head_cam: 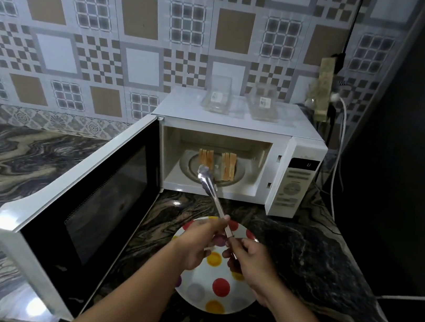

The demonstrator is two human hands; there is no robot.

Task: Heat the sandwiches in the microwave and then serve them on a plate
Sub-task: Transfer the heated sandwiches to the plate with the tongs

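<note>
A white microwave (301, 152) stands on the counter with its door (83, 205) swung wide open to the left. Inside, on the glass turntable (191, 164), stand two sandwiches: the left sandwich (205, 156) and the right sandwich (229, 164). Metal tongs (209, 185) reach into the opening, their tips just in front of the left sandwich. My left hand (200, 241) pinches the tongs' shaft, and my right hand (249, 260) grips the handle end. Below both hands lies a white plate (214, 285) with coloured dots, with nothing on it.
Two clear plastic containers (218, 98) (263, 105) sit on top of the microwave. Cables and a wall socket (335, 96) hang at the right. A dark wall closes the right side. The marbled counter (11, 172) spreads out to the left.
</note>
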